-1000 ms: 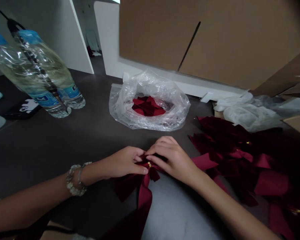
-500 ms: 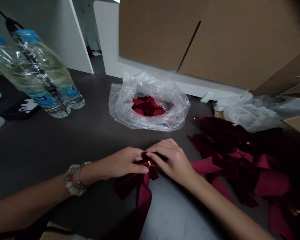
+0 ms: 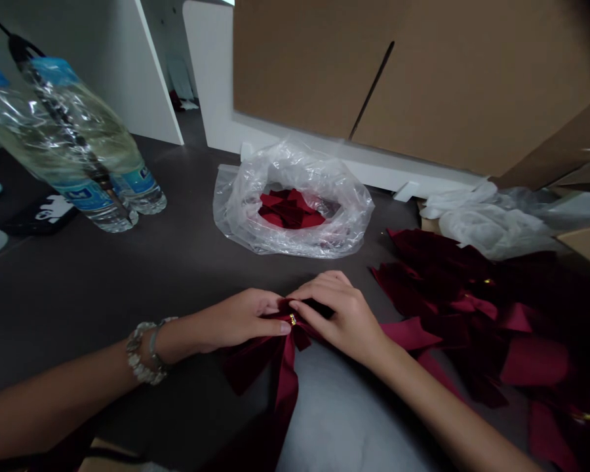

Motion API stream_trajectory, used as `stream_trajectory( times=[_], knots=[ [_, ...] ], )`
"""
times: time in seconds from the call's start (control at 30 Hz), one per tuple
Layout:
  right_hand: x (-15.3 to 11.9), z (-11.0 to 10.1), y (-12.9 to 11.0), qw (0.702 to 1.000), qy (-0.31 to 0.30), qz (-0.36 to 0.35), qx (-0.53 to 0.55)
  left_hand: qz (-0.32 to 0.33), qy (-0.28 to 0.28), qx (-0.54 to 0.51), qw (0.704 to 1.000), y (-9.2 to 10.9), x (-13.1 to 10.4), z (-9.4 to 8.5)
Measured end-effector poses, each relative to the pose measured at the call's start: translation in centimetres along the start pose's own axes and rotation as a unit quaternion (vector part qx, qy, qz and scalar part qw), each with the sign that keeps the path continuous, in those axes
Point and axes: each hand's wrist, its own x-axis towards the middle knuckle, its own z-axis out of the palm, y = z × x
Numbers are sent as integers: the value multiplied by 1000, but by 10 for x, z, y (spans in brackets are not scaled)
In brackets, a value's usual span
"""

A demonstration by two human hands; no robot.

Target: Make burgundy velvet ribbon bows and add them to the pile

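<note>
A dark red velvet bow with a small gold band at its middle is between my two hands, its tails hanging toward me. My left hand grips the bow's left side, its thumb beside the gold band. From the right, my right hand pinches the bow near the band with thumb and fingers. Some fingertips of both hands are hidden behind the fabric. Beyond the hands, a clear plastic bag stands open with red velvet pieces inside.
More red bows and ribbons lie heaped on the right, below crumpled clear plastic. Water bottles stand at the left, with a dark pointed tool in front of them. A cardboard sheet rises at the back of the dark table.
Almost nothing differs. The bow and its hanging tail have shifted very slightly, and both hands keep their grip on it.
</note>
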Motion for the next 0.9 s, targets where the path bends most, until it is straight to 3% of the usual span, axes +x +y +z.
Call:
stream_trajectory(
  times=[0.27, 0.5, 0.7, 0.9],
  knots=[
    [-1, -10, 4, 990, -18, -111, -85, 3, 3, -30, 1000, 0, 1, 0],
    [0, -18, 10, 971, -69, -189, -128, -11, 22, -57, 998, 2, -2, -3],
    [-3, -20, 10, 972, -52, -191, -127, -11, 73, -108, 991, 3, -3, -8],
    [-9, -16, 12, 936, 6, -274, -222, -20, 112, -116, 987, 2, -1, -8]
  ],
)
